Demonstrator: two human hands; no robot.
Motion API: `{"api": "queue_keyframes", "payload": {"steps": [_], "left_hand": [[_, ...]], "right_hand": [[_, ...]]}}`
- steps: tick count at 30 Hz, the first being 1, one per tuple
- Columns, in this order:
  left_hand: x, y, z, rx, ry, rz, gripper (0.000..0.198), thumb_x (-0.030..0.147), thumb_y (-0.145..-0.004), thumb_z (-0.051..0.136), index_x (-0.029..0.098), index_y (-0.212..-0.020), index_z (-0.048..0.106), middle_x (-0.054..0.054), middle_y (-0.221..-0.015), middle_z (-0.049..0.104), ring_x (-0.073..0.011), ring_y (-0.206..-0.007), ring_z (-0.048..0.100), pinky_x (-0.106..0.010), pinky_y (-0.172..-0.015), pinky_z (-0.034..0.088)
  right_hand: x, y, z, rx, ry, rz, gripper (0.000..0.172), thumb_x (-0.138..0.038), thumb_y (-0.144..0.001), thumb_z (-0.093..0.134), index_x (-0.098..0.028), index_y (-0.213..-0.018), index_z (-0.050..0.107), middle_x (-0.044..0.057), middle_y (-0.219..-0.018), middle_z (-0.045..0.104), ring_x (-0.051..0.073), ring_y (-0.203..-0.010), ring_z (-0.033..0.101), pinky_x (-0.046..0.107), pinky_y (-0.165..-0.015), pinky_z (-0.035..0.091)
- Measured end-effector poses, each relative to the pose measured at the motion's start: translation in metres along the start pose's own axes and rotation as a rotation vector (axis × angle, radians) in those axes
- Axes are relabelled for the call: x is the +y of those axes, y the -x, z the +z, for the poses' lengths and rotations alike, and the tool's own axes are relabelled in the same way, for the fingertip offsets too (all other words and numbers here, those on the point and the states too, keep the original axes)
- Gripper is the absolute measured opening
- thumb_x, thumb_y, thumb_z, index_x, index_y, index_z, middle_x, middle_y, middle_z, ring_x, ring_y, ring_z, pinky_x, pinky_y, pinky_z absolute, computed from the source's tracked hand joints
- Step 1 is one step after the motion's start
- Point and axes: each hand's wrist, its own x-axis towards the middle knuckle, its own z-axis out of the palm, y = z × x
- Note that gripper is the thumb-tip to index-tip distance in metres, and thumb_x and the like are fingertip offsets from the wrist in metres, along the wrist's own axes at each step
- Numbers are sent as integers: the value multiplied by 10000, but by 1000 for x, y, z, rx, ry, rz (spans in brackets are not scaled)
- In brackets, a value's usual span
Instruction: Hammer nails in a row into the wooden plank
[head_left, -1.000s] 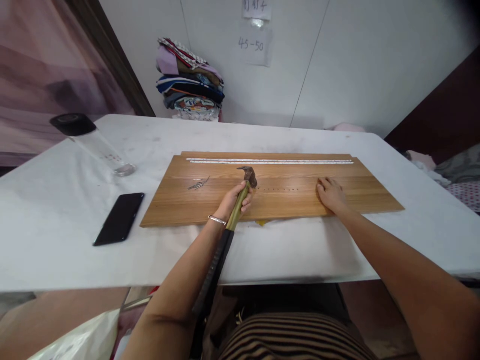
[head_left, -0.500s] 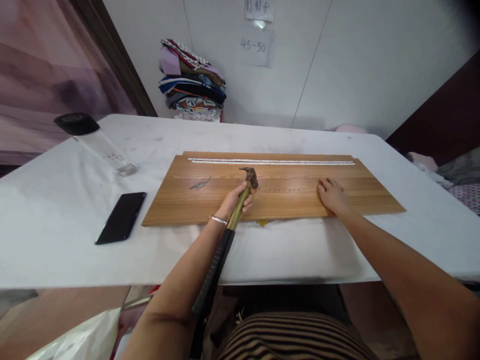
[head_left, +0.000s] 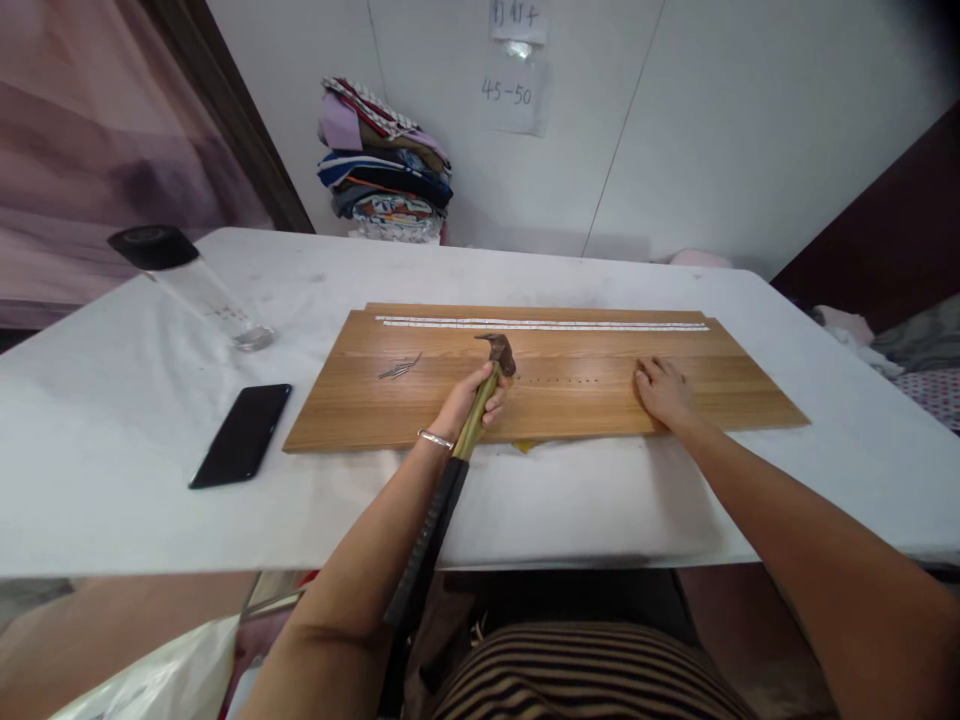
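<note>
My left hand [head_left: 469, 402] grips a hammer [head_left: 489, 378] high on its handle, just below the rusty head, which rests on the wooden board [head_left: 360, 400]. The long black grip runs back under my forearm. To the right of the head, a row of several small nails [head_left: 559, 380] sits in the board. My right hand [head_left: 664, 390] lies flat on the board's right part, fingers stretched out, holding nothing. A few loose nails [head_left: 400, 369] lie on the board's left part. A white measuring strip [head_left: 547, 323] runs along the board's far edge.
The board lies on a white table [head_left: 150, 420]. A black phone [head_left: 241, 434] lies left of the board. A clear bottle with a black cap [head_left: 187, 285] lies on its side at the far left. Folded clothes [head_left: 386, 160] are stacked against the wall.
</note>
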Motion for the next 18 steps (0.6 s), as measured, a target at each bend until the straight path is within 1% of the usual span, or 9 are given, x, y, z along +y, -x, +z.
{"api": "queue_keyframes", "payload": {"steps": [6,9,12,18], "left_hand": [[-1,-1,-2,-31,6,3,390,518,-1040,606,193,-827,570,82,-481,438,-98,-326,425,-179,-339,285],[-2,-2,-2,-24,8,-2,384,502,-1050,587,190,-826,571,82,-478,433,-95,-327,415,-176,-341,278],[-2,-2,-3,-34,27,4,375,494,-1051,591,186,-838,578,82,-486,433,-98,-327,416,-182,-340,286],[-1,0,-5,-37,49,5,374,494,-1035,641,178,-840,591,80,-492,441,-93,-332,421,-181,-337,301]], "right_hand": [[0,0,-2,-21,9,-5,507,-344,-1058,352,-214,-1415,687,181,-1470,670,356,-1393,562,570,-1159,447],[-1,0,-4,-44,34,-8,522,-340,-1067,338,-195,-1435,679,187,-1507,646,349,-1393,566,546,-1161,451],[-2,0,-4,-43,56,7,522,-348,-1074,344,-203,-1451,674,180,-1544,624,341,-1402,565,526,-1168,450],[-1,-1,0,-37,7,0,516,-331,-1064,368,-202,-1457,676,184,-1576,611,350,-1448,538,552,-1196,425]]}}
